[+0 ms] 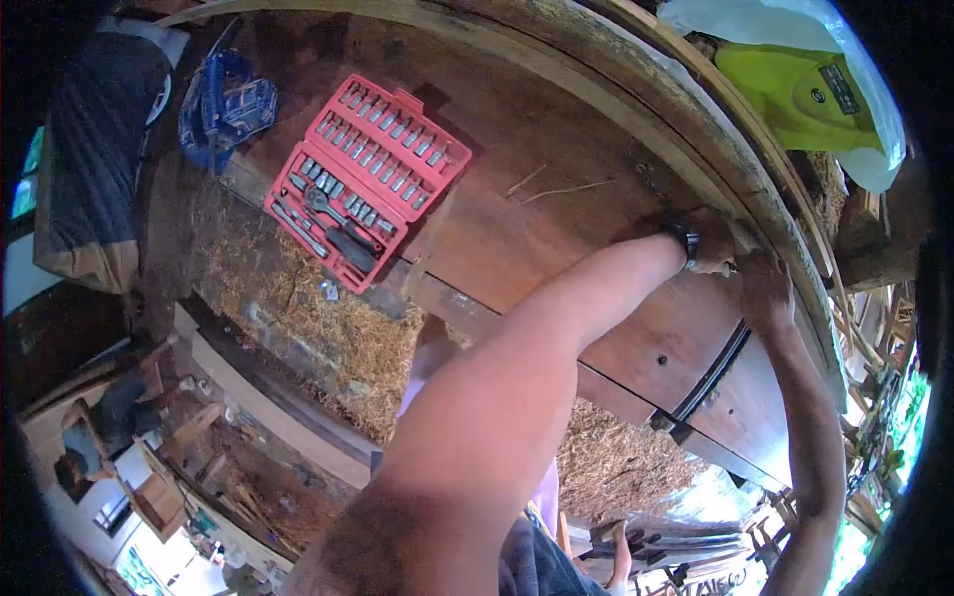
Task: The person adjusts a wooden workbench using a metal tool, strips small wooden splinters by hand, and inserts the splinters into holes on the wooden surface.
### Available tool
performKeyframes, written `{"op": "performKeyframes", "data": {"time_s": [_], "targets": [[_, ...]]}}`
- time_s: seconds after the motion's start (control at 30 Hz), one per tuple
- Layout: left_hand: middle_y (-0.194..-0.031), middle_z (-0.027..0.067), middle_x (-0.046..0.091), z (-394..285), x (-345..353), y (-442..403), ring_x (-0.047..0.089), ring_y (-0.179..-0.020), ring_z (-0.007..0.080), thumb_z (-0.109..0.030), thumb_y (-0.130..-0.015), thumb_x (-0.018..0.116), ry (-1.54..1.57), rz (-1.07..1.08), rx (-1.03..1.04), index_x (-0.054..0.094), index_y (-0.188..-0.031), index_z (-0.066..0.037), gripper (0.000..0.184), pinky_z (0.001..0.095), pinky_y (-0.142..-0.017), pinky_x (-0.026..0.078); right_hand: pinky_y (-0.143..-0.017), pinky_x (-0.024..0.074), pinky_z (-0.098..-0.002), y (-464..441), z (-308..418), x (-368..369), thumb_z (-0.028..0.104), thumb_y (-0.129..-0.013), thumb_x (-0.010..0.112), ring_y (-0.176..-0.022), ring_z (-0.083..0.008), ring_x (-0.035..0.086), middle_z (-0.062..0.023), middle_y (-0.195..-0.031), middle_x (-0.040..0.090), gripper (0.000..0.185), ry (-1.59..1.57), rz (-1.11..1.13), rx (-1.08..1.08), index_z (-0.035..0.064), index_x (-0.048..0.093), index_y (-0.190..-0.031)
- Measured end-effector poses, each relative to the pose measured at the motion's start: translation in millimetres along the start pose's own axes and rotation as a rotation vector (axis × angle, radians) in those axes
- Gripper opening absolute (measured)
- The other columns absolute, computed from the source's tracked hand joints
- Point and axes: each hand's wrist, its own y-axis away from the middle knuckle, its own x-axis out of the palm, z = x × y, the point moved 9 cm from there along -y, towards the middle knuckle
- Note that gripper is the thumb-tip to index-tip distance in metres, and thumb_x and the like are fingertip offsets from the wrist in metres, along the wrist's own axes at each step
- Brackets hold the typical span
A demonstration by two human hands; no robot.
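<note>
Both hands work close together at the right side, where a brown wooden panel (pixel 646 323) meets a long curved wooden beam (pixel 730 164). The left arm reaches across the middle of the view, with a dark wristwatch (pixel 684 238) on it, and the left hand (pixel 711 248) is low over the panel, just beside the beam. The right hand (pixel 767 290) comes from the lower right and is next to the left one, its back toward the camera. The fingers of both hands are bent and mostly hidden in shadow, so I cannot tell how far they are open, or if they hold something small between them.

Nearer to the body, the panel has a small dark hole (pixel 663 360), and a black strip (pixel 711 377) runs across the wood. Two thin sticks (pixel 571 189) lie beyond the left forearm. Well apart from the hands, to the left, a red case (pixel 459 157) lies open, with rows of metal sockets (pixel 397 127) and a ratchet (pixel 318 204) inside. Below the case are many wood shavings (pixel 343 348).
</note>
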Motion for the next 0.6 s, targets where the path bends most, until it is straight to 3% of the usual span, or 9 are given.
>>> {"op": "performKeyframes", "data": {"time_s": [0.07,0.13,0.23,0.27,0.33,0.43,0.53,0.6], "targets": [[-0.115,0.0100,0.068,5.1,8.4,-1.2,0.062,-0.109,0.0319,-0.046,-0.089,0.058,0.002,0.060,-0.026,0.071,-0.109,-0.020,0.035,0.0480,-0.096,0.047,-0.087,0.0497,-0.0478,3.3,-17.3,4.2,0.043,-0.090,0.057,-0.102,-0.0349,0.062,-0.0177,-0.102,0.068,0.043,-0.032,0.059,0.116,0.0065,0.065,-0.113],[-0.115,0.0102,0.068,6.8,7.4,0.7,0.062,-0.109,0.0319,-0.046,-0.089,0.058,-0.001,0.126,-0.052,0.070,-0.109,-0.019,0.036,0.0481,-0.096,0.047,-0.071,0.0527,-0.0450,16.9,-47.7,-2.9,0.045,-0.090,0.058,-0.082,-0.0308,0.066,-0.0137,-0.084,0.068,0.041,-0.154,0.177,0.394,0.0070,0.068,-0.100],[-0.115,0.0106,0.068,9.5,22.3,-0.7,0.063,-0.109,0.0318,-0.046,-0.089,0.058,-0.007,0.246,-0.091,0.070,-0.109,-0.019,0.036,0.0481,-0.096,0.047,-0.048,0.0423,-0.0356,47.9,-17.8,34.5,0.045,-0.089,0.057,-0.052,-0.0200,0.053,-0.0043,-0.062,0.055,0.035,-1.528,0.722,0.854,0.0119,0.063,-0.080],[-0.114,0.0107,0.068,7.5,20.1,1.3,0.063,-0.109,0.0317,-0.046,-0.089,0.058,-0.019,0.279,-0.098,0.070,-0.109,-0.019,0.036,0.0481,-0.096,0.046,-0.041,0.0302,-0.0294,47.2,17.1,6.3,0.046,-0.089,0.057,-0.044,-0.0128,0.040,0.0017,-0.057,0.044,0.034,-1.734,0.753,1.073,0.0157,0.056,-0.073],[-0.114,0.0110,0.068,12.8,27.6,-3.4,0.063,-0.109,0.0317,-0.046,-0.089,0.058,-0.041,0.323,-0.112,0.070,-0.110,-0.018,0.036,0.0482,-0.097,0.046,-0.047,0.0372,-0.0315,36.4,4.7,20.2,0.044,-0.089,0.058,-0.051,-0.0157,0.048,-0.0013,-0.062,0.051,0.033,-1.571,0.662,0.942,0.0136,0.060,-0.078],[-0.110,0.0098,0.070,18.1,22.2,-0.4,0.065,-0.104,0.0328,-0.044,-0.089,0.058,0.005,0.184,-0.159,0.070,-0.112,-0.024,0.033,0.0483,-0.094,0.048,-0.055,0.0477,-0.0346,25.6,-10.0,55.0,0.042,-0.090,0.059,-0.061,-0.0201,0.060,-0.0058,-0.069,0.061,0.033,-1.330,0.532,0.754,0.0103,0.067,-0.087],[-0.109,0.0062,0.071,-6.5,-19.4,8.4,0.065,-0.102,0.0327,-0.040,-0.090,0.058,-0.007,-0.212,0.090,0.070,-0.110,-0.026,0.028,0.0482,-0.092,0.050,-0.060,0.0514,-0.0364,4.6,-18.5,45.3,0.042,-0.089,0.061,-0.067,-0.0226,0.064,-0.0079,-0.074,0.065,0.034,-0.877,0.331,0.467,0.0083,0.068,-0.092],[-0.111,0.0055,0.070,-1.2,-15.1,6.9,0.065,-0.104,0.0321,-0.039,-0.090,0.058,0.029,-0.078,-0.007,0.070,-0.111,-0.026,0.028,0.0475,-0.093,0.049,-0.063,0.0516,-0.0371,-2.3,-15.6,17.9,0.042,-0.089,0.062,-0.069,-0.0237,0.065,-0.0085,-0.076,0.065,0.035,-0.452,0.135,0.274,0.0075,0.067,-0.094]]}}
